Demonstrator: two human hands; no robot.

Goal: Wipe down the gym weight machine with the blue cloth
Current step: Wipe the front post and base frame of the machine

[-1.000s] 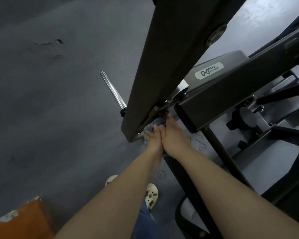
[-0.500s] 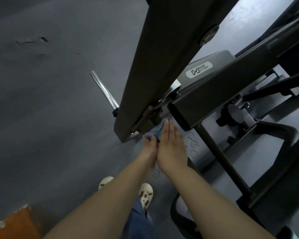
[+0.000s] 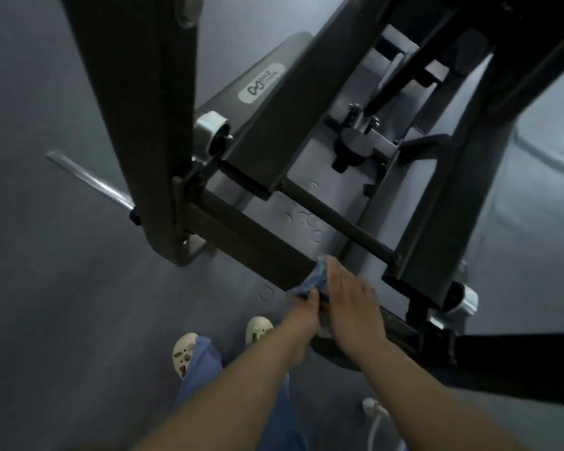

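Wiping is under way on the low dark crossbar (image 3: pixel 251 236) of the weight machine (image 3: pixel 306 131), which fills the upper and right parts of the frame. The blue cloth (image 3: pixel 310 281) is bunched on that bar just below the centre of the frame, near the bar's right-hand end. The right hand (image 3: pixel 352 301) is laid flat over the cloth and bar, its fingers straight and close together. The left hand (image 3: pixel 302 312) is set just beside it on the near side; its thumb is pressed onto the cloth's lower edge, while its other fingers are hidden under the bar and their state cannot be told. The picture is blurred, so finer detail of the grip is not shown.

For the step to be done well, the cloth is probably best kept spread under the flat palm rather than bunched, so that more of the bar's top face is covered in each pass. Even pressure would be wanted along the whole bar toward the pivot joint (image 3: pixel 189 196) at centre left, with the front face taken in too. Fingers are best kept clear of the hinge hardware there. The chrome peg (image 3: pixel 88 179) at middle left and the upright beams appear not yet attended to.
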